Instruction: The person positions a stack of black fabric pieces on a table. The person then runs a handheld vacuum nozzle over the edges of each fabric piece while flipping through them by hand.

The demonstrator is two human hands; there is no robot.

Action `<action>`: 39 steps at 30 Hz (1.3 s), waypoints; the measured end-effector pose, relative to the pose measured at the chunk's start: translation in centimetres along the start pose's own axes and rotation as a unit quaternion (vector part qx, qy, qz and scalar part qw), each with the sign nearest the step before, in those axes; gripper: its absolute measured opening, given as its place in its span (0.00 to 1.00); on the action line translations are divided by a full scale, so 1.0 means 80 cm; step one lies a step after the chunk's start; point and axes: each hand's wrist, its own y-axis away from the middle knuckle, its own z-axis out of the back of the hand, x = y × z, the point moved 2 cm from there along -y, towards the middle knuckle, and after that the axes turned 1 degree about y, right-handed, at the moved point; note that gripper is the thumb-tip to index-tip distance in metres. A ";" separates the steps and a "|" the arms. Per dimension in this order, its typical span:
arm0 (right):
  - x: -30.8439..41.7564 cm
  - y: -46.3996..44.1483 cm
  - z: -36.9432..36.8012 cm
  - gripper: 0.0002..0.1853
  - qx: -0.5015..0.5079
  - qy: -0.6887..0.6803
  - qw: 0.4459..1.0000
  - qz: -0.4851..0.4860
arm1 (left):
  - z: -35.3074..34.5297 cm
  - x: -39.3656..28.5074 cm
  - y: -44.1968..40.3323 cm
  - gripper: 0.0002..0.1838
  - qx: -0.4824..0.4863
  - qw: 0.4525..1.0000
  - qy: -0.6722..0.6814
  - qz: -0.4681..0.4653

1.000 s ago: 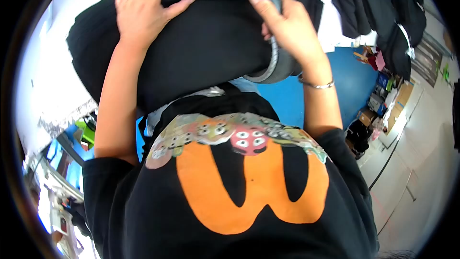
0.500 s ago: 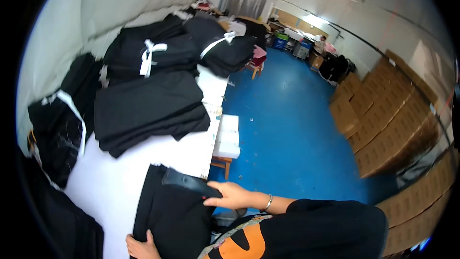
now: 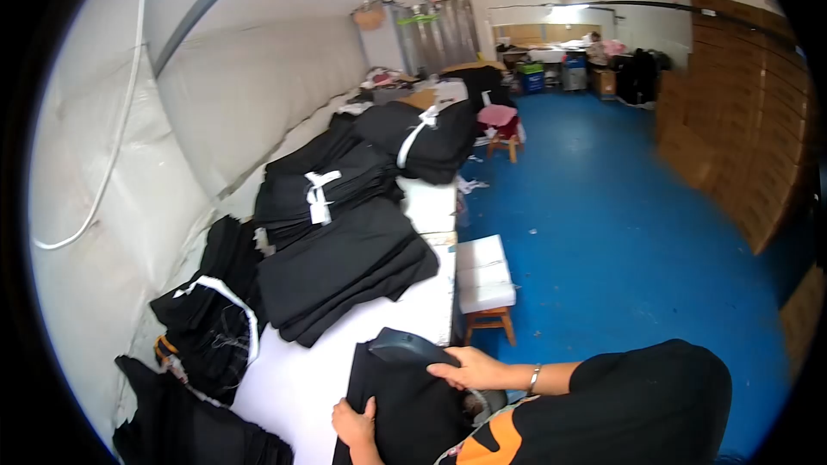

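Across the far end of folded black fabric (image 3: 412, 409), the long, dark tool (image 3: 403, 347) points leftward from the clasping right hand (image 3: 474, 368); the left hand (image 3: 355, 424), thumb apart, touches the fabric's left edge.

The bottom edge crops the black cloth (image 3: 412, 418).
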 end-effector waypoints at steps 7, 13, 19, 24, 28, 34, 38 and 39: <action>0.017 -0.014 0.005 0.30 0.012 0.103 0.992 0.078 | 0.023 0.010 0.003 0.41 0.040 0.999 -0.012 -0.001; 0.012 -0.059 0.033 0.37 0.015 0.129 0.980 0.148 | 0.020 0.007 0.007 0.45 0.047 0.998 -0.039 0.025; -0.013 -0.101 0.055 0.37 0.221 0.164 0.956 0.099 | 0.007 0.016 -0.003 0.42 0.052 0.998 -0.031 0.000; -0.051 -0.143 0.049 0.35 0.385 0.220 0.896 0.002 | 0.032 -0.004 0.007 0.40 0.161 0.971 -0.125 0.126; -0.085 -0.159 0.040 0.30 0.413 0.222 0.883 -0.032 | 0.046 -0.039 -0.057 0.40 0.314 0.925 0.082 0.197; -0.099 -0.199 0.058 0.37 0.472 0.148 0.868 -0.042 | -0.016 -0.084 -0.171 0.34 0.525 0.669 0.394 0.349; -0.108 -0.220 0.068 0.33 0.489 0.101 0.859 -0.112 | -0.076 -0.092 -0.213 0.31 0.613 0.659 0.381 0.210; -0.107 -0.208 0.064 0.32 0.494 0.108 0.855 -0.114 | -0.072 -0.087 -0.205 0.31 0.613 0.665 0.378 0.200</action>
